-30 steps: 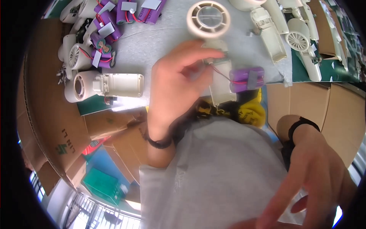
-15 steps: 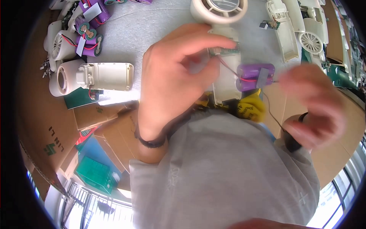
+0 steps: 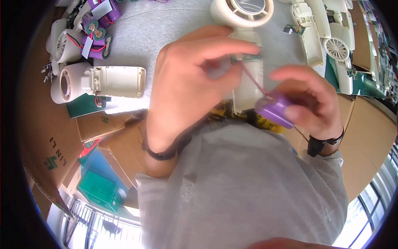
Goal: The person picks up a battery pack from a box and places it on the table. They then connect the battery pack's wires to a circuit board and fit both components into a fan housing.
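Observation:
My left hand grips a white fan housing by its handle, the index finger reaching over a small green circuit board inside. The thumb bends in beside the red wires. These wires run from the board to a purple battery pack of cylindrical cells, slightly blurred. Thumb and curled fingers of my right hand close on the pack's right end, while its index finger stretches out above. At the far end of the housing is the round ring head. The left fingers partly hide the board.
Several purple battery packs lie at the far left. Nearer stands another open white housing. White housing parts and a loose circuit board lie at the right. Cardboard borders the grey work surface.
My right hand has moved left and taken hold of the battery pack, which is now tilted and nearer to me. My left hand stays at the housing.

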Demonstrator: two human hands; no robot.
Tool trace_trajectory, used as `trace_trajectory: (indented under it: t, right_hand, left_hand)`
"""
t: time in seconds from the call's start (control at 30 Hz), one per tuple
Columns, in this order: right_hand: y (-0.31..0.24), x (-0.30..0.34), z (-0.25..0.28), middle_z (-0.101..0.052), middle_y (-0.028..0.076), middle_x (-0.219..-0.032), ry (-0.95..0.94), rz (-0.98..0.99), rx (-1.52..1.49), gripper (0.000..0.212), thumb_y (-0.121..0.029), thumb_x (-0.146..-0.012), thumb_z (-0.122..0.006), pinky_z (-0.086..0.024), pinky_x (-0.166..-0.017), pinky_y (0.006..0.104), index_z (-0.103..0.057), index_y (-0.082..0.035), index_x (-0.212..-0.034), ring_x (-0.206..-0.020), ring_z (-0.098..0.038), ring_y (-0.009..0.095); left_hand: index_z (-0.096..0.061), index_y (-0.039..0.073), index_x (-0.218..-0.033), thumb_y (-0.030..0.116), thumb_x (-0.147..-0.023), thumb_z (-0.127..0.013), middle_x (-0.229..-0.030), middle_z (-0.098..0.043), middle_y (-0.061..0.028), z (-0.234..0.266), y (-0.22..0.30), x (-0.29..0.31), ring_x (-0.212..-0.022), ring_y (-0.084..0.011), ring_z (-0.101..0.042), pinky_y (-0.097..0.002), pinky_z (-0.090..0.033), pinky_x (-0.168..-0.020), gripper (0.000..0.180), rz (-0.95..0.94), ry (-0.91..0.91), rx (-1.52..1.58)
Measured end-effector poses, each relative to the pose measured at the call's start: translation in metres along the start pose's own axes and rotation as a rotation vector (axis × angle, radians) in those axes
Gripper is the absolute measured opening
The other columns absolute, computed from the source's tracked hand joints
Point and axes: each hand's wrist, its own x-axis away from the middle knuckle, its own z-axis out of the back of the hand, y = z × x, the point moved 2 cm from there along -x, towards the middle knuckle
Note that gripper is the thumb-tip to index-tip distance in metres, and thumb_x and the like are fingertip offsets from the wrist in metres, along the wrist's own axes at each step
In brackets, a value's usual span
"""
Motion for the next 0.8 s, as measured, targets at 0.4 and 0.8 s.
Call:
trace_trajectory:
  t: [0.4,0.8]
  right_hand:
    - [0.002,0.005,0.001,-0.051,0.023,-0.129,-0.075,-0.101,-0.398,0.104,0.001,-0.055,-0.088,-0.060,-0.075,0.0367,-0.034,0.000,-0.144,-0.098,-0.069,0.033]
    - [-0.011,-0.003,-0.002,-0.058,0.017,-0.117,0.091,0.100,0.461,0.075,-0.011,-0.049,-0.089,-0.050,-0.090,0.0403,-0.063,0.000,-0.119,-0.107,-0.059,0.032]
  left_hand:
    - [-0.079,0.012,-0.103,-0.005,-0.068,-0.076,-0.106,-0.071,-0.0122,-0.001,0.001,0.002,-0.069,-0.0078,-0.060,-0.0216,-0.047,-0.057,0.039,-0.148,0.036,-0.181]
    - [-0.078,0.009,-0.104,-0.003,-0.068,-0.078,-0.102,-0.074,-0.0180,0.000,0.008,-0.001,-0.078,-0.0206,-0.074,-0.0264,-0.055,-0.064,0.038,-0.205,-0.012,-0.231]
